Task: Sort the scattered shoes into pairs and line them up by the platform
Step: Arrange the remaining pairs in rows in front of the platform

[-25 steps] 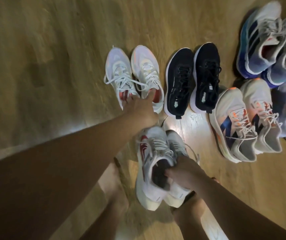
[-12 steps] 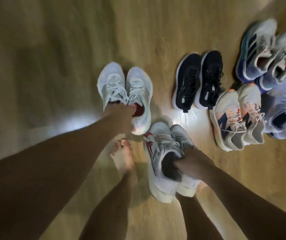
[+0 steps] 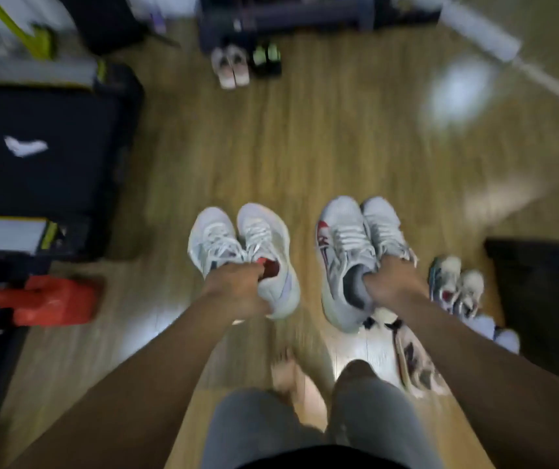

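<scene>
My left hand [image 3: 237, 289] grips a pair of white sneakers with red lining [image 3: 244, 248] by their heel openings, lifted off the floor. My right hand [image 3: 391, 282] grips a second white pair with red side marks [image 3: 352, 252] the same way, also in the air. Far ahead a pink-white pair [image 3: 230, 66] and a black-green pair [image 3: 267, 59] stand side by side against a dark low platform [image 3: 288, 15]. Other sneakers lie on the floor at the right: a white and teal pair [image 3: 455, 282] and a white shoe with dark marks [image 3: 416, 363].
A large black case [image 3: 44, 157] stands at the left with a red bag [image 3: 51, 299] below it. A dark block [image 3: 542, 299] sits at the right edge. Wooden floor [image 3: 305, 147] stretches between me and the platform. My legs and bare foot [image 3: 288, 374] show at the bottom.
Both hands have lifted their pairs off the floor. The view has swung up from the row of shoes toward the platform, and the black pair has left the frame.
</scene>
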### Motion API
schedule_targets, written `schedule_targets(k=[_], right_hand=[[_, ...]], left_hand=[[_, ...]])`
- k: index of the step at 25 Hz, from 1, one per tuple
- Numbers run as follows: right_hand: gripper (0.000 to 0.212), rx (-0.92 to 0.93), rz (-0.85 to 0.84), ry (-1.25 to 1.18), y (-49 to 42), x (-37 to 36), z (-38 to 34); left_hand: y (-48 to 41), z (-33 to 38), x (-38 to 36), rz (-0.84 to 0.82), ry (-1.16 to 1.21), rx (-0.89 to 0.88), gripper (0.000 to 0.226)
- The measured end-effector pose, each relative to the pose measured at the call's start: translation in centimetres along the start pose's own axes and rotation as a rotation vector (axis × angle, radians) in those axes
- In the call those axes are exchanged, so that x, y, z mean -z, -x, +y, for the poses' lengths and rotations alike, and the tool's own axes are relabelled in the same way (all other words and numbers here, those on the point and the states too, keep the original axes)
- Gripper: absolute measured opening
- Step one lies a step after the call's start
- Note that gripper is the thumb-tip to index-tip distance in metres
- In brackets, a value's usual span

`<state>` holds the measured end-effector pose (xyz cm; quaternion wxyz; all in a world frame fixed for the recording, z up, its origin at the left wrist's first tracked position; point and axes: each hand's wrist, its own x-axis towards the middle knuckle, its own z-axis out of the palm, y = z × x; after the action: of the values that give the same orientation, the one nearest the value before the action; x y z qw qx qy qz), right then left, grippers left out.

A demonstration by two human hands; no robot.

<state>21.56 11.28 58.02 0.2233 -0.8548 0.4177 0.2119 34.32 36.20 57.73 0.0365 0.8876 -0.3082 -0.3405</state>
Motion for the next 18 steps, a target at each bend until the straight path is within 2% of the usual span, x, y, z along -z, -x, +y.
schedule_targets(k=[3, 6, 11, 18], right_hand=[[0.025, 0.139, 0.073, -0.059, -0.9, 4.3, -5.8], [0.015, 0.218, 0.123, -0.067, -3.1, 7.6, -10.5], [0.008, 0.267, 0.137, -0.240, -9.9, 10.6, -18.4], [0.005, 0.249, 0.104, -0.369, -20.6, 13.2, -26.4]], left_hand=[[2.0, -1.1, 6.9, 0.249, 0.029, 0.010, 0.085], [1.8, -2.2, 12.9, 0.393, 0.052, -0.026, 0.080], [-2.7, -5.2, 20.4, 0.410, 0.072, 0.070, 0.083], [-12.7, -9.2, 27.5, 0.285, 0.102, 0.159, 0.090]])
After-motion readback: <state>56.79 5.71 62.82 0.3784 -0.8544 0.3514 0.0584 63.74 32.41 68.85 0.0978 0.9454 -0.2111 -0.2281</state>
